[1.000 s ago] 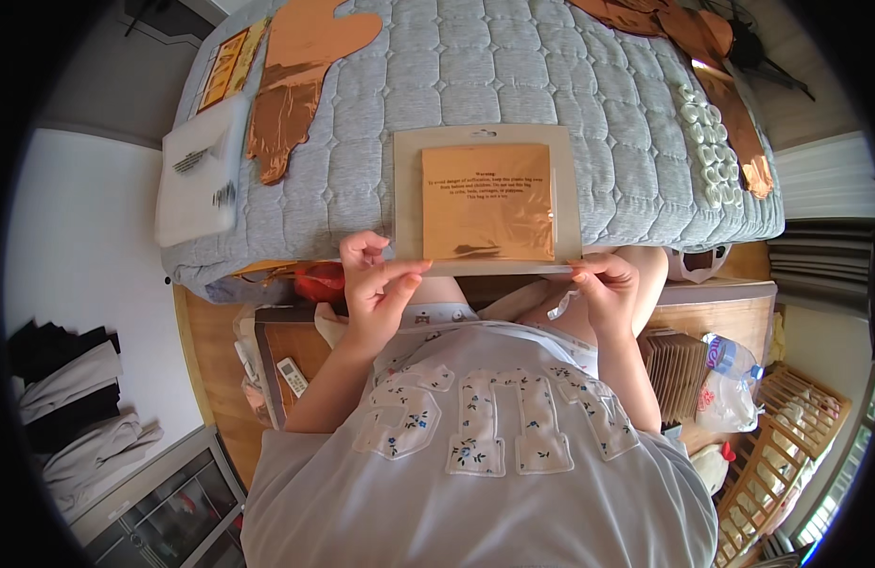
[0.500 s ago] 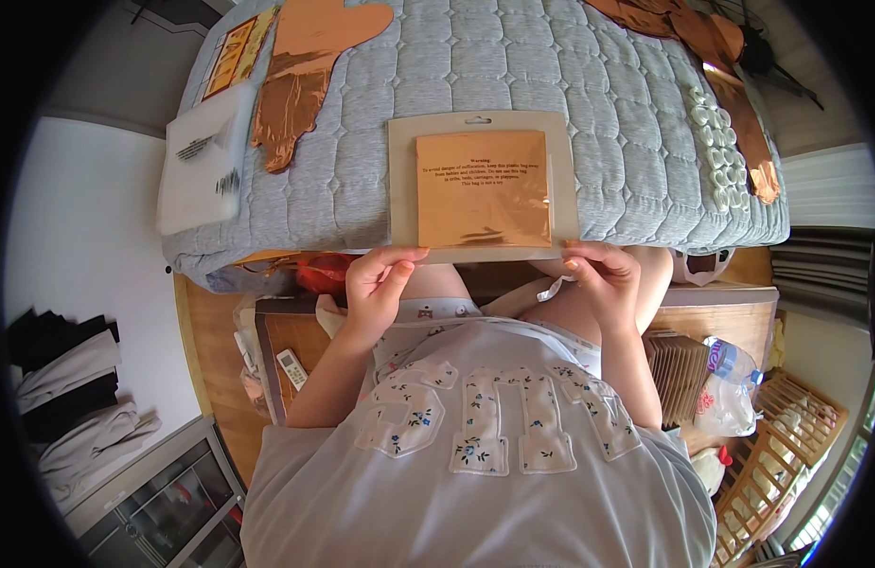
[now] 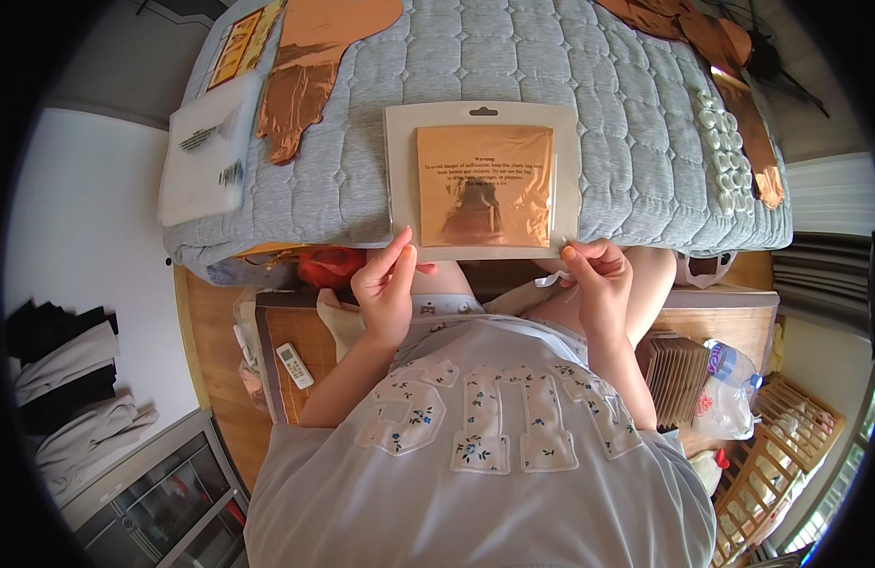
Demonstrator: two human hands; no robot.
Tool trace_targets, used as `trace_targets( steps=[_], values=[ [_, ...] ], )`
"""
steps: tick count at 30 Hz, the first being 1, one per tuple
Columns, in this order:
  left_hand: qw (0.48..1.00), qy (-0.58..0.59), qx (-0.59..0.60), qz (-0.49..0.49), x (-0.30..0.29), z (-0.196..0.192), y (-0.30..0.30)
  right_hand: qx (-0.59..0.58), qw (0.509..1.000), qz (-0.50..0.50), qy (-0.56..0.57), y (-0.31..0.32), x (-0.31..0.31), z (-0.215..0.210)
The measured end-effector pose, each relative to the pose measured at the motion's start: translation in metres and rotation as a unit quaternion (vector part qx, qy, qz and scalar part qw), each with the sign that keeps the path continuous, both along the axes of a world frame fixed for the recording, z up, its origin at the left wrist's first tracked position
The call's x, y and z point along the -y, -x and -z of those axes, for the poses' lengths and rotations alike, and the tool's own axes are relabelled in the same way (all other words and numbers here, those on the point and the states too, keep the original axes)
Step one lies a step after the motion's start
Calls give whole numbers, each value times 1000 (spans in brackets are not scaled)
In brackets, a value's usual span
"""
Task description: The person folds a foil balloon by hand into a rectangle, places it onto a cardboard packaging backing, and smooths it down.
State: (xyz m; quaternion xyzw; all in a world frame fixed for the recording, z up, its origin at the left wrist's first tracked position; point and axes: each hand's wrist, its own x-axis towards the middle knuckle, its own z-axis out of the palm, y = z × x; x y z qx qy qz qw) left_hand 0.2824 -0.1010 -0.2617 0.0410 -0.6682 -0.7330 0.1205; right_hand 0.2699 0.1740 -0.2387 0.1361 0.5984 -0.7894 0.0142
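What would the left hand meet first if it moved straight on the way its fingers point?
Probably the clear packet with copper foil: the left hand points up at its lower left edge and is about touching it already.

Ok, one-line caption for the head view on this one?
Both hands, left hand and right hand, pinch the near edge of a clear packet of copper foil lying on a grey quilted mattress.

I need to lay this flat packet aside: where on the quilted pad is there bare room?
Bare quilt lies right of the packet, before the row of small white rolls. A narrower strip runs between the packet and the copper foil sheet. More lies above the packet. The left edge is crowded by the white pad; the far right by brown foil pieces.
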Motion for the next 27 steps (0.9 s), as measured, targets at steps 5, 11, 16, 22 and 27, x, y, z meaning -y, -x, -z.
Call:
trace_targets(
  steps=[5,11,16,22,27],
  values=[
    [997,-79,3,-22,-5,2,5,-7,1000,4,12,1,3,-5],
    [989,-139,50,-8,-1,-10,12,-48,998,9,31,2,3,-6],
    [988,-136,71,-7,-2,-14,12,-3,1000,14,26,0,3,-13],
    [995,-79,52,11,2,-4,6,58,998,-6,11,0,2,-19],
    [997,-53,51,26,4,-5,4,43,999,-2,-17,-6,-4,-1]
  ],
)
